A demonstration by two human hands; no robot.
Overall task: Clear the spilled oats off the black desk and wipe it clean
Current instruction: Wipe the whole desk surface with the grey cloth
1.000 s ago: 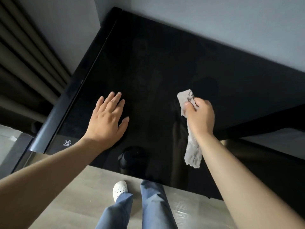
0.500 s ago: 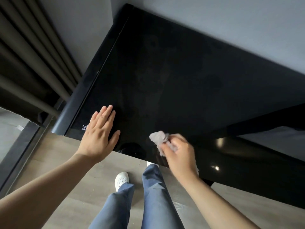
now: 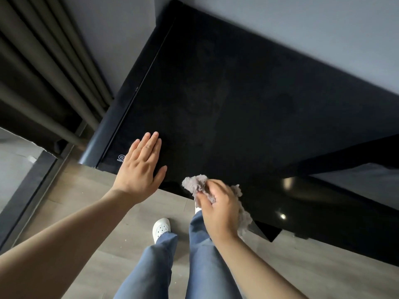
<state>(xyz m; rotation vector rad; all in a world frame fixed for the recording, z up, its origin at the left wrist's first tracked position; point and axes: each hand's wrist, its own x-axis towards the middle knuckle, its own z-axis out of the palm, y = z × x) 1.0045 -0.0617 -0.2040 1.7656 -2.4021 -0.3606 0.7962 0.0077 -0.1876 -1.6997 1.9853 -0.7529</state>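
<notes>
The black desk [image 3: 237, 100] fills the upper middle of the view, its glossy top showing faint streaks and no oats that I can make out. My left hand [image 3: 139, 169] lies flat with straight fingers on the desk's near left corner. My right hand [image 3: 218, 209] grips a bunched grey cloth [image 3: 196, 183] at the desk's near edge, right of the left hand. More of the cloth hangs down behind the right wrist.
Dark curtains [image 3: 43, 72] hang at the left beside a grey wall [image 3: 302, 29]. My legs in blue trousers and a white shoe [image 3: 161, 228] stand on the grey wood floor [image 3: 86, 201] just in front of the desk.
My right hand has pulled the cloth from the middle of the desk back to its near edge, bunching it. The left hand has slid toward the near left corner.
</notes>
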